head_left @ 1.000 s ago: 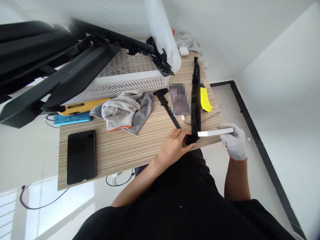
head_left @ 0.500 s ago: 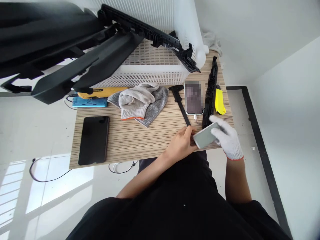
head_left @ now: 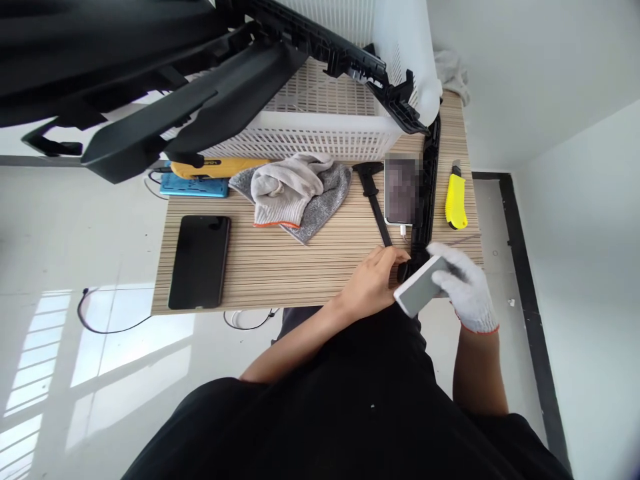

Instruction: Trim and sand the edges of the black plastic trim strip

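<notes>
My bare left hand (head_left: 373, 280) is closed at the near end of a long, narrow black plastic trim strip (head_left: 429, 183), its thumb partly hidden. The strip runs away from me along the right part of the table. My right hand (head_left: 465, 283), in a white knitted glove with an orange cuff edge, grips a flat rectangular grey block (head_left: 423, 287) with pale edges. The block is tilted over the strip's near end; whether they touch I cannot tell. Left of the strip lie a black caliper (head_left: 375, 200) and a phone (head_left: 401, 193) with a cable plugged in.
A yellow utility knife (head_left: 456, 200) lies at the right edge. Grey-white gloves (head_left: 290, 190), a black tablet (head_left: 200, 262) and a yellow tool (head_left: 220, 167) on a blue case (head_left: 193, 187) are to the left. Behind stands a white basket (head_left: 320, 123) with large black plastic parts (head_left: 210, 100) jutting out.
The view has shifted, so the table sits further right. The grey block has turned, showing more of its pale edge. The trim strip now lies closer against the phone and further from the knife.
</notes>
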The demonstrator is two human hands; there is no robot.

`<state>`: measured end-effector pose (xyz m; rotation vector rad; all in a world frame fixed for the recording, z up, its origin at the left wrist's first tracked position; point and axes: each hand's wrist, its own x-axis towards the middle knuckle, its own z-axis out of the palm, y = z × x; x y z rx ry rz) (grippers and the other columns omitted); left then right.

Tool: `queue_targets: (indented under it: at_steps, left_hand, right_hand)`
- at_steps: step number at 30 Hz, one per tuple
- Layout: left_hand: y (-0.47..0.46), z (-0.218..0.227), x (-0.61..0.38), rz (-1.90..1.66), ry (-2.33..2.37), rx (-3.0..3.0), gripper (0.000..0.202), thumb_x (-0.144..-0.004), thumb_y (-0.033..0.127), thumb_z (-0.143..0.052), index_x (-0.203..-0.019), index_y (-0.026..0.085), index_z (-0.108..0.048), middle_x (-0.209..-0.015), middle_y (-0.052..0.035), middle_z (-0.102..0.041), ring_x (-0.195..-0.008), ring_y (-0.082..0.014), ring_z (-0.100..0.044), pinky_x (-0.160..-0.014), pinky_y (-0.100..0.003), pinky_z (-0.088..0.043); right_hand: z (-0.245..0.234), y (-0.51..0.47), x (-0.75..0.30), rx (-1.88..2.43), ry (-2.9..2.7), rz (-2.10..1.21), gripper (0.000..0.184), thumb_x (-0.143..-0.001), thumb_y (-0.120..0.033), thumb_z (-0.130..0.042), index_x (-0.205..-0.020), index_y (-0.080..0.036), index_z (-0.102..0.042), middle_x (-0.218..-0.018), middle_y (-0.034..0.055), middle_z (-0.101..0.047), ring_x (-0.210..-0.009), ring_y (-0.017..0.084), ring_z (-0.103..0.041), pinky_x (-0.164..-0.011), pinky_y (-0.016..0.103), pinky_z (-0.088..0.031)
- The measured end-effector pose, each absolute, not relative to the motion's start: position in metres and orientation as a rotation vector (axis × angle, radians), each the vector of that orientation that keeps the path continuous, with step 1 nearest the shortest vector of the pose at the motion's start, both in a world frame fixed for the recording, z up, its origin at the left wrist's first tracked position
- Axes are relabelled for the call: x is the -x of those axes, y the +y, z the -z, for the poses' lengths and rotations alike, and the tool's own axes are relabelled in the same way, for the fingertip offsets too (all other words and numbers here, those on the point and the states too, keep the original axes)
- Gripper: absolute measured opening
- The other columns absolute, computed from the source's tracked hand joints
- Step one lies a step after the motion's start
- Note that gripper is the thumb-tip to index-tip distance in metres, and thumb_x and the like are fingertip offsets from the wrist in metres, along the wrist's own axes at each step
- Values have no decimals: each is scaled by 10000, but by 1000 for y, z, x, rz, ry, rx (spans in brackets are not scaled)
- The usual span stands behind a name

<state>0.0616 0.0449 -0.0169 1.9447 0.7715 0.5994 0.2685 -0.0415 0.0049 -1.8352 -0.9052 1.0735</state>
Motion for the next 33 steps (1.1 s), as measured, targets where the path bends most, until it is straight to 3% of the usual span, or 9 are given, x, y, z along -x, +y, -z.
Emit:
queue_targets:
  at_steps: [2, 5, 11, 14, 17, 22, 25, 28, 33]
  left_hand:
    - [44, 18, -61, -623, 782, -1907, 410, -799, 172, -722, -1143, 230, -508, -1137, -63, -689, -1094, -235, -672, -950, -390, -563]
    - [43, 19, -59, -588, 781, -1852, 445, -800, 196, -730, -1172, 242, -490, -1190, -67, -678, -1116, -237, -682, -931, -375, -576]
    - [38, 20, -57, -548, 846, -1767, 450, -812, 190, -711, -1191, 247, -475, -1183, -64, -676, -1011, -216, -714, -781, -325, -587]
    - [37, 23, -57, -583, 825, -1729, 470, -800, 183, -725, -1186, 241, -462, -1141, -63, -674, -952, -204, -713, -781, -329, -590]
    - [37, 26, -57, -623, 802, -1699, 445, -820, 180, -714, -1177, 232, -454, -1113, -69, -663, -920, -192, -705, -789, -333, -597]
    - [39, 25, -59, -653, 741, -1731, 472, -800, 157, -739, -1169, 226, -453, -1141, -75, -649, -1006, -210, -693, -836, -341, -608]
    - [40, 24, -59, -660, 754, -1753, 432, -819, 140, -720, -1158, 225, -465, -1126, -72, -644, -995, -206, -689, -846, -346, -608]
    - [41, 23, -59, -662, 745, -1759, 438, -806, 134, -731, -1144, 226, -468, -1127, -74, -639, -980, -205, -687, -842, -349, -609]
    - [41, 23, -59, -651, 753, -1792, 417, -822, 159, -731, -1146, 225, -478, -1127, -74, -634, -992, -212, -683, -854, -362, -606]
  right_hand:
    - [-3, -40, -267, 1830, -828, -942, 498, -806, -377, -717, -1303, -339, -695, -1213, 41, -680, -863, 198, -657, -548, 262, -568]
    - [-2, -37, -264, 1806, -887, -1038, 483, -776, -363, -748, -1258, -334, -721, -1253, 42, -673, -917, 223, -669, -587, 292, -598]
    - [-5, -29, -258, 1789, -853, -948, 480, -813, -389, -696, -1288, -322, -705, -1295, 49, -676, -964, 233, -680, -600, 287, -582]
    - [-4, -26, -259, 1769, -909, -1066, 457, -757, -362, -763, -1211, -314, -747, -1286, 39, -687, -989, 239, -672, -650, 298, -585]
    - [0, -24, -261, 1792, -779, -961, 490, -823, -419, -697, -1308, -346, -687, -1272, 34, -681, -915, 210, -668, -579, 274, -556]
    - [2, -27, -265, 1787, -868, -1035, 475, -791, -387, -732, -1259, -307, -713, -1229, 51, -689, -901, 210, -671, -597, 281, -572]
    - [0, -29, -266, 1780, -788, -981, 493, -821, -412, -694, -1305, -316, -681, -1263, 57, -668, -852, 194, -669, -534, 265, -562]
    - [-1, -31, -266, 1785, -828, -1067, 476, -765, -373, -756, -1233, -296, -721, -1255, 58, -675, -877, 209, -673, -519, 258, -565]
    - [-2, -31, -267, 1811, -790, -944, 457, -798, -375, -726, -1251, -316, -712, -1236, 48, -678, -850, 195, -668, -518, 261, -577]
